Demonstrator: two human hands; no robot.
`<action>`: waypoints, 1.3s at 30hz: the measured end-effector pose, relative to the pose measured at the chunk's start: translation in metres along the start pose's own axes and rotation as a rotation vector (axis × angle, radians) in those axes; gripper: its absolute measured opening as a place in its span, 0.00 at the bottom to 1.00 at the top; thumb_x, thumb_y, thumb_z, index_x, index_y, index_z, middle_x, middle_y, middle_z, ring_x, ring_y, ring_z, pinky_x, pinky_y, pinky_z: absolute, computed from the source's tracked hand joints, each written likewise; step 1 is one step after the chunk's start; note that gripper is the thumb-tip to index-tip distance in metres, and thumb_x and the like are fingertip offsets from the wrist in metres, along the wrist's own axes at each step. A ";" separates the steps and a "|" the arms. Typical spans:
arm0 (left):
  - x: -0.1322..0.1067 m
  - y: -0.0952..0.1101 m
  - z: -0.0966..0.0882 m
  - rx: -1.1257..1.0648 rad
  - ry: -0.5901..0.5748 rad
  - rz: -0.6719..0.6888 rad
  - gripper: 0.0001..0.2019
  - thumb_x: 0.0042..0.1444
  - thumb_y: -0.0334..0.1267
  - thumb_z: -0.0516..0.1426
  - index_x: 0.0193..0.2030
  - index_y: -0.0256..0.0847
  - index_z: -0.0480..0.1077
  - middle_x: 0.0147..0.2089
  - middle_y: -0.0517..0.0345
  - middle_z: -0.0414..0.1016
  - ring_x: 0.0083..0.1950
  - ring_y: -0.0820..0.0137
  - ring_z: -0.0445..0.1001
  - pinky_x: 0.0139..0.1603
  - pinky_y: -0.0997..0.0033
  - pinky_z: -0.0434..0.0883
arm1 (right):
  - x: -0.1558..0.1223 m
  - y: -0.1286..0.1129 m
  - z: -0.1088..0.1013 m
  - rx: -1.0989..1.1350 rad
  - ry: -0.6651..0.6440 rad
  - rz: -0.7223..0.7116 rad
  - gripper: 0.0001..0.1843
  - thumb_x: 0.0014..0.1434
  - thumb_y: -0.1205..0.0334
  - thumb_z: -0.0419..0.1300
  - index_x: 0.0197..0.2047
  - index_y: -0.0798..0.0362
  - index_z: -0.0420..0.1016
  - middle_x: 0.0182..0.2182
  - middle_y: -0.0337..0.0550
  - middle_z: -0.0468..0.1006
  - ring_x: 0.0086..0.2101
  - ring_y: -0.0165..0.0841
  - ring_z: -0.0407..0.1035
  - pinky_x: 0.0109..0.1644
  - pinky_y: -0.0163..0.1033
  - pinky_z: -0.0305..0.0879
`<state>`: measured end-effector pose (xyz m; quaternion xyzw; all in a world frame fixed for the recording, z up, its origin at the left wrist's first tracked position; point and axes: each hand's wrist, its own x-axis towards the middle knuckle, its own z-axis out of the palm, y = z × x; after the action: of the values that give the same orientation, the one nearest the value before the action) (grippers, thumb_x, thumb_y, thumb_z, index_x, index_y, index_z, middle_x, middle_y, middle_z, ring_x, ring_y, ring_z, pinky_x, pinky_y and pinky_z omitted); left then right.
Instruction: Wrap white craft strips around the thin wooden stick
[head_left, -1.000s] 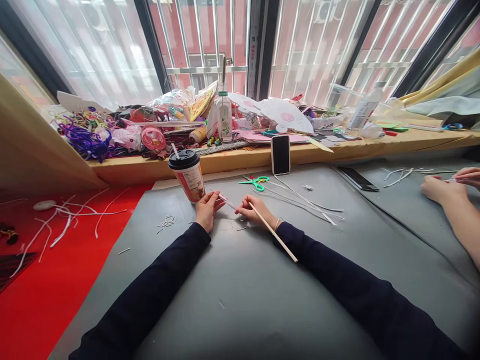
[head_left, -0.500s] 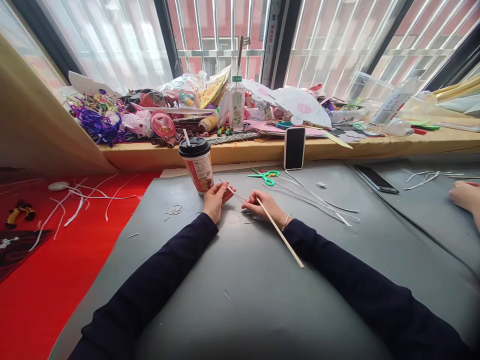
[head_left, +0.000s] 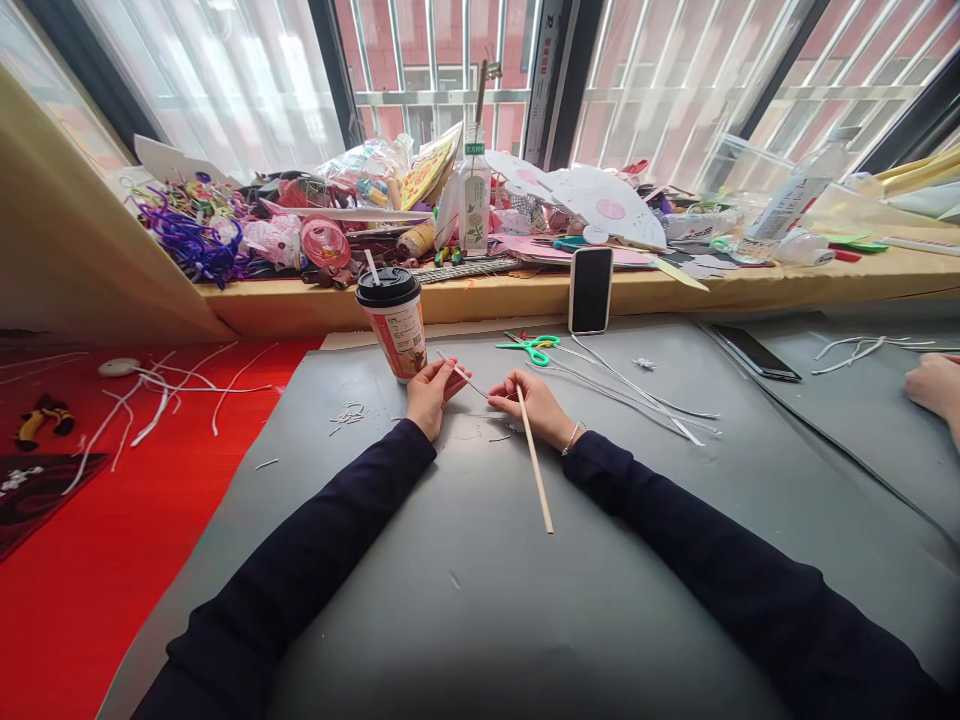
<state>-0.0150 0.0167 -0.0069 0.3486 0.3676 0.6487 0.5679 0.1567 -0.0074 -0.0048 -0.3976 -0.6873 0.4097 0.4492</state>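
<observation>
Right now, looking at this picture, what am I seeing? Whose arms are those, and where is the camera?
No machine here: a person works with bare hands, and the camera sits on their head, looking forward and down. The left hand pinches a thin white strip; the right hand holds a wooden stick. On the gray table are a lidded paper cup, green scissors and a phone propped against the ledge. The hand at the far right is another person's.

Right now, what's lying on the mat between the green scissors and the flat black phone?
Head view: thin white strips and a small white scrap lie on the grey mat between the green scissors and the flat phone.
</observation>
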 end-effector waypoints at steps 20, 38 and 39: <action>-0.001 0.005 0.000 0.038 -0.049 -0.052 0.11 0.46 0.37 0.60 0.36 0.34 0.70 0.33 0.53 0.73 0.37 0.68 0.75 0.45 0.66 0.69 | 0.001 -0.001 -0.004 0.123 -0.177 0.136 0.15 0.41 0.58 0.63 0.24 0.54 0.60 0.25 0.38 0.73 0.26 0.28 0.67 0.28 0.32 0.60; -0.001 0.029 0.000 0.232 -0.043 0.073 0.11 0.47 0.40 0.58 0.33 0.33 0.70 0.29 0.53 0.74 0.32 0.68 0.75 0.40 0.63 0.72 | 0.002 -0.001 -0.010 0.030 -0.337 0.053 0.15 0.44 0.57 0.62 0.24 0.54 0.58 0.24 0.36 0.71 0.27 0.28 0.67 0.29 0.32 0.60; -0.002 0.031 0.001 0.252 -0.037 0.086 0.11 0.47 0.40 0.58 0.33 0.33 0.70 0.29 0.52 0.74 0.32 0.67 0.75 0.40 0.62 0.72 | 0.002 -0.002 -0.010 0.034 -0.347 0.053 0.15 0.45 0.56 0.62 0.25 0.53 0.58 0.24 0.37 0.71 0.27 0.28 0.67 0.30 0.32 0.60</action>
<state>-0.0284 0.0123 0.0204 0.4444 0.4204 0.6145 0.4981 0.1653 -0.0039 0.0001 -0.3311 -0.7368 0.4955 0.3193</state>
